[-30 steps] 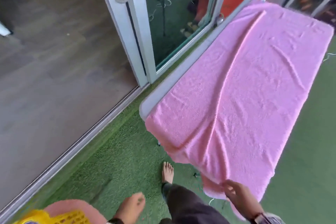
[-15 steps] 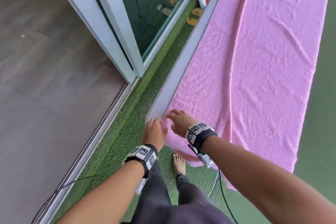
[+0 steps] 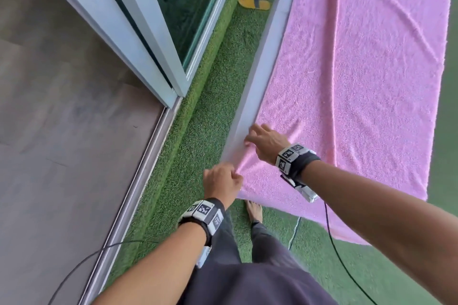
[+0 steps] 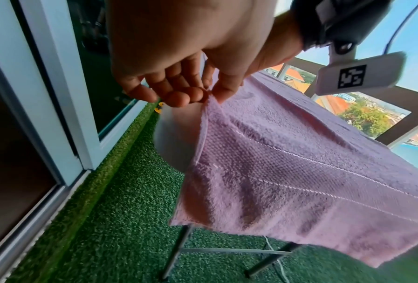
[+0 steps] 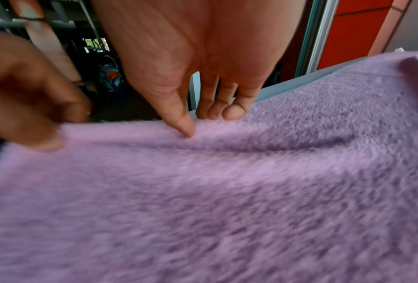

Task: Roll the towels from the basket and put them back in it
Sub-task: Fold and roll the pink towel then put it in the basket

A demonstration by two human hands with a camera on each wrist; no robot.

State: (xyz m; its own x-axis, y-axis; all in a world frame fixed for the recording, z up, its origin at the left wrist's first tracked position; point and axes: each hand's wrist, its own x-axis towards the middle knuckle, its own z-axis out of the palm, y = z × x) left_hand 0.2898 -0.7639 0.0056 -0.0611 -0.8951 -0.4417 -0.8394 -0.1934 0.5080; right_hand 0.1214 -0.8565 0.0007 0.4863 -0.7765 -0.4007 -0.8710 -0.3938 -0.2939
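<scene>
A large pink towel (image 3: pixel 359 82) lies spread over a long grey table (image 3: pixel 262 69), and its near end hangs over the table's end. My left hand (image 3: pixel 233 176) pinches the towel's near left corner; the left wrist view shows thumb and fingertips closed on the hem (image 4: pixel 203 95). My right hand (image 3: pixel 250 138) rests a little farther along the towel's left edge. There its fingers (image 5: pixel 227 113) are straight and the thumb presses into the pile of the towel (image 5: pixel 227 191). The basket is out of view.
A sliding glass door frame (image 3: pixel 138 39) and wooden floor (image 3: pixel 62 131) are on the left. Green turf (image 3: pixel 205 119) runs between door and table, with yellow sandals (image 3: pixel 255 1) at the far end. Cables (image 3: pixel 334 242) hang from my wrists. Metal table legs (image 4: pixel 176 254) stand under the towel.
Both hands came up from low near the yellow basket to the towel's near left corner. The left hand has pinched the corner and the right hand has slid farther along the edge.
</scene>
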